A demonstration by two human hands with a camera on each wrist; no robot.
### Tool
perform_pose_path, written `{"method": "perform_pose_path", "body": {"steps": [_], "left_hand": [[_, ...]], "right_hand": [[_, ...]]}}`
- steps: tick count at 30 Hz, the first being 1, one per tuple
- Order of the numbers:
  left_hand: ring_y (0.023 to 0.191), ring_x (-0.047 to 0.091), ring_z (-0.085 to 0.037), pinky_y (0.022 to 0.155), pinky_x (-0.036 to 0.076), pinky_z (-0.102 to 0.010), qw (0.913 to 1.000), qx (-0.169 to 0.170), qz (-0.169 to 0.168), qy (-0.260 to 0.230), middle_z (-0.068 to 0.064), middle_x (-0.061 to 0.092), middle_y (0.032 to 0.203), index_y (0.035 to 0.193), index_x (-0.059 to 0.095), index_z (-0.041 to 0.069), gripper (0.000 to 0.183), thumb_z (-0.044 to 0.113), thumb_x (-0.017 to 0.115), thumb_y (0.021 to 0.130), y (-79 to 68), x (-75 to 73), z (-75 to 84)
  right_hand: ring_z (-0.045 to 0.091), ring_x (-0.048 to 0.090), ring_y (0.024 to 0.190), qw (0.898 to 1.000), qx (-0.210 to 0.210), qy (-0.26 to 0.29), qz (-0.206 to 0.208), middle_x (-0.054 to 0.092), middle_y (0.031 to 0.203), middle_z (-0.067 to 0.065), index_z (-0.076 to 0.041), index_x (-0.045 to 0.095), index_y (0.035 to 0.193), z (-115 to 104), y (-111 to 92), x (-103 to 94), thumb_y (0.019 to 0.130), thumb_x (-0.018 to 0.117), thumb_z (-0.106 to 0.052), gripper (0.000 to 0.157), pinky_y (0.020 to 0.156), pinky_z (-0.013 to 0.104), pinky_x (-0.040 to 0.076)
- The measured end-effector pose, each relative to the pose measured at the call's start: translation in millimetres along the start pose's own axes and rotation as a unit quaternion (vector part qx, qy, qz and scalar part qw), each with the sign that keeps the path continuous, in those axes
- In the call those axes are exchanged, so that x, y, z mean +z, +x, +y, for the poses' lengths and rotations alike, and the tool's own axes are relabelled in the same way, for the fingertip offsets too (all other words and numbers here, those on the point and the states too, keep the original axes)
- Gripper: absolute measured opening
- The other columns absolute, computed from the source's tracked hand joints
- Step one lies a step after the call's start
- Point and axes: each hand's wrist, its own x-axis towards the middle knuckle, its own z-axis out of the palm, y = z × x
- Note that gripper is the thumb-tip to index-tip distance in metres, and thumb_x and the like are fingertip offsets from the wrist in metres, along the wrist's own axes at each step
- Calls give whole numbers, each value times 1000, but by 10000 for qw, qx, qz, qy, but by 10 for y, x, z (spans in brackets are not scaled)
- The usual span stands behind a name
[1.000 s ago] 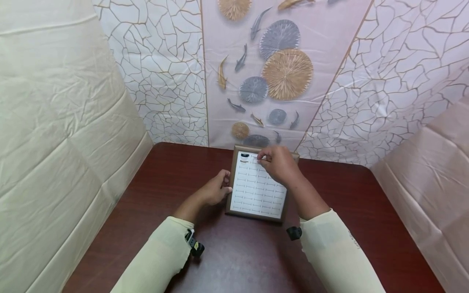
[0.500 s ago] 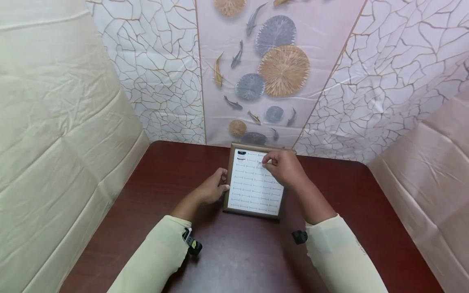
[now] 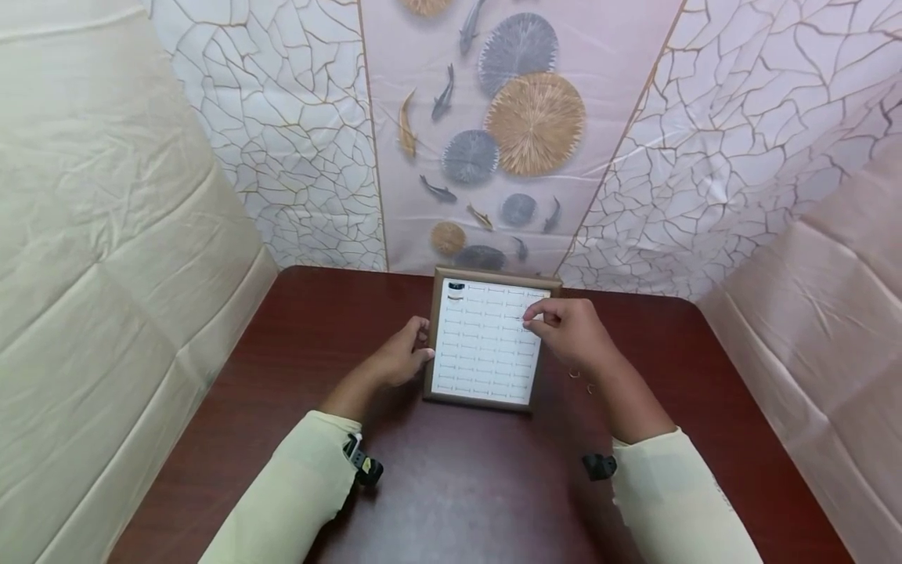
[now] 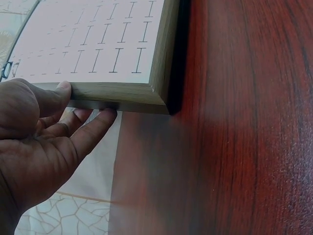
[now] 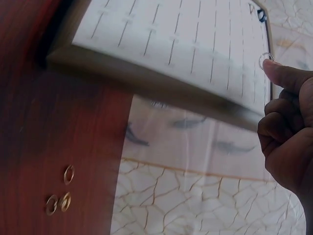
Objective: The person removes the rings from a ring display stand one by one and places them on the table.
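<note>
A wooden-framed white board [image 3: 486,345] leans tilted on the table, marked with rows of short dark lines. My left hand [image 3: 400,354] grips its left side. In the left wrist view the thumb [image 4: 62,93] lies on the wooden edge and the fingers [image 4: 95,129] are behind it. My right hand [image 3: 574,333] is at the board's upper right, in front of its face. Between its thumb and fingertips it pinches a thin silvery ring [image 5: 260,62]. A dark ring [image 3: 456,287] and a gold-coloured ring [image 3: 455,298] sit at the board's upper left.
Several loose rings lie on the dark red table [image 3: 465,486] right of the board, including a gold ring [image 5: 65,201] and another ring [image 5: 69,174]. A patterned cloth [image 3: 465,211] hangs behind the table, with a beige cloth [image 3: 141,329] at the left.
My right hand has moved right across the board, from its upper left to its right side, with the ring. Loose rings now show beside the right forearm. My left hand keeps its grip.
</note>
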Motion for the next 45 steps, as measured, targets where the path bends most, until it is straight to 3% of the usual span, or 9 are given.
{"method": "perform_pose_path", "body": {"steps": [8,14,19,35,45], "left_hand": [[127,58,-36,95,59,-43,10000,-80,39,-13,-26,54,142,148,40,2,40,8,57,113,-25,-73,22],[118,61,-34,88,60,-40,9998,-139,-42,-97,-25,53,141,148,39,3,40,8,57,113,-25,-76,34],[122,59,-33,97,58,-43,10000,-66,11,39,-24,55,138,147,41,1,38,8,57,113,-19,-61,22],[125,60,-34,98,58,-44,9999,-87,-101,38,-24,55,140,149,40,1,41,9,58,113,6,-17,42],[127,58,-34,108,52,-49,9997,-182,-48,136,-23,56,140,149,40,2,41,10,58,113,-6,-21,57]], "right_hand": [[10,39,58,9991,82,384,167,45,63,-4,-4,82,103,167,-93,-46,100,77,-6,6,59,27,41],[7,38,56,9987,145,411,259,43,63,-2,-4,82,102,318,-163,-79,99,80,-6,4,58,26,40],[8,39,58,9980,220,489,321,44,65,-3,-4,82,100,443,-231,-126,97,81,-7,4,57,26,38],[7,40,58,9950,644,760,116,43,63,-9,-1,81,104,879,-343,-191,99,78,-8,9,54,26,39],[9,45,59,9952,918,332,-105,55,65,-3,3,80,104,1064,-338,-160,99,77,-2,8,54,26,40]]}}
